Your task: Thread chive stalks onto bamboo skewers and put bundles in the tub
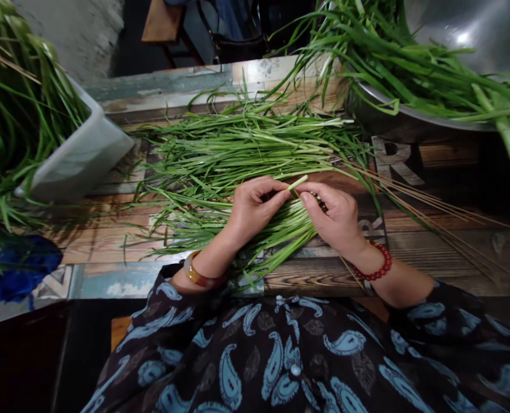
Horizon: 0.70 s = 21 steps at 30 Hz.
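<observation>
Long green chives (237,143) lie spread over the middle of a wooden table (409,252). My left hand (259,206) is closed, pinching a pale green chive stalk (298,183) between thumb and forefinger. Close beside it, my right hand (332,215) pinches at the same stalk, its fingertips nearly touching those of my left hand. More chive stems pass beneath both hands. To the right of my right hand, several thin wooden sticks (448,203) lie on the table.
A white plastic container (82,158) heaped with greens stands at the left, with a blue bundle (22,268) near it. At the upper right is a large metal bowl (418,115) full of greens. A wooden stool (163,22) is beyond the table.
</observation>
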Each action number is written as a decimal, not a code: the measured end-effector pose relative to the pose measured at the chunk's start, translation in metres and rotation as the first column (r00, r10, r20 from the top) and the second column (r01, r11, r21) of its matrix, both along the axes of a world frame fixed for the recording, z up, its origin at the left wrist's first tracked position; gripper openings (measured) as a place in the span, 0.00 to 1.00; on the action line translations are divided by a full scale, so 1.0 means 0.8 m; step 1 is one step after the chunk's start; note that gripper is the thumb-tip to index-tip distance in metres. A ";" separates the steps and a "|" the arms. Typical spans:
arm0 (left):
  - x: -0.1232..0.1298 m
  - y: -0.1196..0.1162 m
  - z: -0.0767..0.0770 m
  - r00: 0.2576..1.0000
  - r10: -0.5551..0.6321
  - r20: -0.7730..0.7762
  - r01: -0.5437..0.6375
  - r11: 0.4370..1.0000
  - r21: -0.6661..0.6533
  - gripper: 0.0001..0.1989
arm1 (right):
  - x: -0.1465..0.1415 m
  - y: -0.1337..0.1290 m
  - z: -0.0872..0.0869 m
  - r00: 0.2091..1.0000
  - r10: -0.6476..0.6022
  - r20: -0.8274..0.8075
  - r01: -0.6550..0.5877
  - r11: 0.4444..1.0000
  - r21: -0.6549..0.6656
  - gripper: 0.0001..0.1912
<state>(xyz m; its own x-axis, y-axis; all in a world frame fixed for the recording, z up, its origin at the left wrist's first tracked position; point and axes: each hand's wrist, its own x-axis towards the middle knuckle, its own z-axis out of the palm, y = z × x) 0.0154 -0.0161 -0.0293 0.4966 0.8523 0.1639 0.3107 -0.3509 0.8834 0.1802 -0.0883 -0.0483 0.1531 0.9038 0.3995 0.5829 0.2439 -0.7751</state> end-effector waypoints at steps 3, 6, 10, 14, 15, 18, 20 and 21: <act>0.000 -0.001 -0.001 1.000 0.002 -0.016 -0.001 1.000 0.022 0.10 | 0.000 0.000 0.000 1.000 -0.012 -0.010 0.012 1.000 -0.027 0.09; 0.000 0.000 -0.001 1.000 -0.006 -0.015 0.007 1.000 0.022 0.10 | -0.002 0.000 -0.004 0.997 -0.027 -0.076 0.024 0.999 -0.045 0.06; 0.001 0.000 0.000 1.000 -0.013 -0.012 0.013 1.000 0.021 0.09 | -0.004 0.000 -0.015 0.971 0.004 -0.240 -0.014 0.999 -0.038 0.10; 0.001 -0.003 -0.001 0.998 -0.056 -0.023 0.056 0.998 0.017 0.09 | -0.004 -0.001 -0.017 0.980 -0.011 -0.196 -0.001 0.998 -0.062 0.18; 0.001 -0.003 -0.002 0.996 -0.090 -0.028 0.090 0.996 0.004 0.09 | -0.004 -0.002 -0.015 0.985 -0.014 -0.171 0.003 0.998 -0.061 0.19; -0.001 -0.002 -0.002 0.979 -0.201 -0.031 0.199 0.978 -0.059 0.09 | -0.001 -0.001 -0.008 0.996 0.013 -0.093 -0.017 0.999 -0.045 0.14; -0.004 -0.001 -0.001 0.974 -0.226 -0.019 0.223 0.970 -0.099 0.10 | 0.001 0.000 -0.004 0.998 0.031 -0.053 -0.034 0.999 -0.040 0.11; -0.005 0.000 -0.001 0.974 -0.227 -0.011 0.224 0.968 -0.117 0.10 | 0.002 0.000 -0.003 0.998 0.034 -0.043 -0.036 0.998 -0.045 0.11</act>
<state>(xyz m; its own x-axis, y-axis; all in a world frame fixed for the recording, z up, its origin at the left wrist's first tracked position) 0.0114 -0.0160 -0.0302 0.6807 0.7303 0.0574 0.2569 -0.3113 0.9149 0.1822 -0.0882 -0.0505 0.1370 0.9261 0.3514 0.5408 0.2273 -0.8099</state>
